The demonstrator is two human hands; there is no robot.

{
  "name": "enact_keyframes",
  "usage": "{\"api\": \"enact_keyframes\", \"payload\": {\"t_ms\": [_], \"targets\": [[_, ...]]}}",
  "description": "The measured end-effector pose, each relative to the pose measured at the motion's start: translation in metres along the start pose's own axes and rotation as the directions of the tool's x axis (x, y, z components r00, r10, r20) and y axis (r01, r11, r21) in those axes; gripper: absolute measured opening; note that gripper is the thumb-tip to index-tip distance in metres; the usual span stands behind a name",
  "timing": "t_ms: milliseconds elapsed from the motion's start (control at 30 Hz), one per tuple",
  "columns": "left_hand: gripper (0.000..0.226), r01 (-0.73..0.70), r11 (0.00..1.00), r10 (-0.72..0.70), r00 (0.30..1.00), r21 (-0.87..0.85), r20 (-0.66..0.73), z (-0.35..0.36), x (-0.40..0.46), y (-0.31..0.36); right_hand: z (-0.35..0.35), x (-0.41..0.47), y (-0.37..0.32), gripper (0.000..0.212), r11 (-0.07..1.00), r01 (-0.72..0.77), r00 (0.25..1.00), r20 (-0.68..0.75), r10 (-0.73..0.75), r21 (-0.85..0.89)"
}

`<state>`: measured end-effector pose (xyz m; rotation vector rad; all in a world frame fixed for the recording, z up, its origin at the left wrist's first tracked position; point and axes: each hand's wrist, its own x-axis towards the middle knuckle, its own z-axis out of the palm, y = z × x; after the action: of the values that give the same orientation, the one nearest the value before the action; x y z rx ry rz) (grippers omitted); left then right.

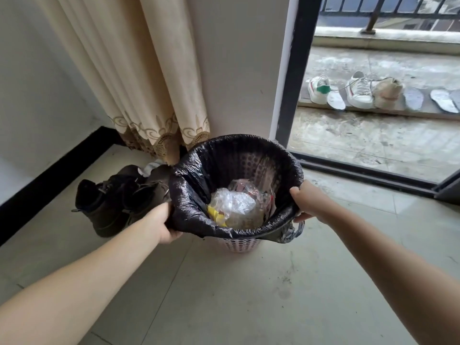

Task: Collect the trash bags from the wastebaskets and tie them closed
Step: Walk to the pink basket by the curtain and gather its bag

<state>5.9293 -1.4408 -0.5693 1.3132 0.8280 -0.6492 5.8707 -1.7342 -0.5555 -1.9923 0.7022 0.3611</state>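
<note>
A black trash bag (pixel 191 170) lines a pink perforated wastebasket (pixel 240 245) standing on the tiled floor by the curtain. The bag's edge is folded over the basket's rim. Clear plastic wrappers and a yellow scrap (pixel 234 207) lie at the bottom of the bag. My left hand (pixel 165 224) grips the folded bag edge at the basket's left rim. My right hand (pixel 307 201) pinches the bag edge at the right rim, thumb on top and fingers underneath.
A pair of dark boots (pixel 117 197) stands just left of the basket. A beige curtain (pixel 139 78) hangs behind it. To the right, an open sliding door frame (pixel 293 70) leads onto a balcony with white sneakers (pixel 358 89) and insoles along a ledge.
</note>
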Motion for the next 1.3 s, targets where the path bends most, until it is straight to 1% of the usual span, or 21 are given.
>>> {"api": "enact_keyframes", "payload": {"t_ms": [100,167,200,267,367,433,500,567,600,667,700,767,833,867,900,1000,1100,1167,1200,1233,1300], "targets": [[0.018,-0.2,0.973,0.2,0.98,-0.113,-0.012,0.013,-0.035,0.012,-0.002,0.001,0.0,0.026,0.998,-0.007,1.0,-0.03,0.005,-0.066],[0.016,-0.334,0.934,0.335,0.942,-0.123,-0.013,0.03,-0.059,0.018,-0.004,-0.001,-0.001,0.028,0.994,0.009,1.0,-0.017,-0.011,-0.111],[0.016,-0.408,0.907,0.413,0.91,-0.107,0.028,0.038,-0.068,0.019,-0.005,-0.004,-0.002,0.028,0.99,0.02,1.0,0.0,-0.02,-0.139],[0.013,-0.492,0.864,0.504,0.844,-0.11,0.185,0.056,-0.082,0.015,-0.007,-0.012,-0.004,0.026,0.981,0.05,0.998,0.034,-0.045,-0.186],[0.012,-0.437,0.898,0.424,0.824,-0.056,0.377,0.076,-0.091,0.003,-0.014,-0.024,0.004,0.023,0.982,0.1,0.992,0.094,-0.086,-0.163],[0.017,-0.365,0.93,0.35,0.849,-0.04,0.396,0.081,-0.088,-0.004,-0.023,-0.028,0.017,0.039,0.996,0.084,0.979,0.185,-0.087,0.026],[0.02,-0.307,0.95,0.301,0.876,-0.046,0.377,0.081,-0.083,-0.006,-0.032,-0.025,0.035,0.051,0.982,0.008,0.989,0.144,-0.036,0.188],[0.022,-0.277,0.959,0.277,0.888,-0.053,0.367,0.08,-0.081,-0.007,-0.033,-0.023,0.064,0.055,0.971,-0.122,0.99,0.097,0.104,0.205],[0.023,-0.267,0.962,0.269,0.892,-0.055,0.364,0.079,-0.081,-0.008,-0.027,-0.026,0.08,0.059,0.955,-0.225,0.969,0.147,0.199,0.192],[0.023,-0.253,0.966,0.256,0.899,-0.055,0.355,0.077,-0.082,-0.009,-0.003,-0.032,0.105,0.069,0.868,-0.437,0.87,0.355,0.342,0.235],[0.022,-0.25,0.967,0.253,0.902,-0.055,0.35,0.076,-0.083,-0.01,0.011,-0.034,0.11,0.073,0.807,-0.514,0.816,0.457,0.355,0.291],[0.02,-0.247,0.967,0.252,0.906,-0.06,0.34,0.073,-0.083,-0.01,0.029,-0.032,0.107,0.067,0.705,-0.577,0.765,0.576,0.289,0.412],[0.017,-0.236,0.969,0.245,0.91,-0.067,0.334,0.069,-0.082,-0.009,0.034,-0.029,0.089,0.034,0.689,-0.54,0.785,0.585,0.204,0.484],[0.017,-0.229,0.971,0.239,0.912,-0.069,0.333,0.067,-0.083,-0.009,0.032,-0.026,0.082,0.021,0.68,-0.511,0.811,0.558,0.177,0.526],[0.018,-0.222,0.972,0.234,0.914,-0.074,0.33,0.064,-0.084,-0.009,0.029,-0.02,0.078,0.017,0.651,-0.483,0.845,0.507,0.171,0.585],[0.023,-0.201,0.975,0.22,0.922,-0.09,0.32,0.06,-0.086,-0.01,0.008,-0.011,0.081,0.021,0.566,-0.448,0.89,0.406,0.209,0.692],[0.02,-0.201,0.972,0.228,0.927,-0.12,0.297,0.061,-0.088,-0.012,-0.016,-0.018,0.078,0.025,0.604,-0.345,0.939,0.262,0.223,0.718],[0.016,-0.275,0.944,0.311,0.924,-0.181,0.223,0.067,-0.089,-0.013,-0.037,-0.023,0.068,0.029,0.722,-0.141,0.985,0.021,0.173,0.677],[0.015,-0.346,0.917,0.381,0.906,-0.197,0.182,0.071,-0.089,-0.013,-0.047,-0.025,0.06,0.03,0.779,-0.01,0.987,-0.118,0.107,0.626],[0.016,-0.427,0.884,0.457,0.875,-0.19,0.158,0.076,-0.09,-0.013,-0.057,-0.026,0.051,0.03,0.799,0.108,0.972,-0.233,0.042,0.591],[0.019,-0.55,0.823,0.567,0.803,-0.138,0.183,0.086,-0.098,-0.016,-0.067,-0.031,0.03,0.03,0.751,0.268,0.935,-0.351,-0.052,0.603]]}}
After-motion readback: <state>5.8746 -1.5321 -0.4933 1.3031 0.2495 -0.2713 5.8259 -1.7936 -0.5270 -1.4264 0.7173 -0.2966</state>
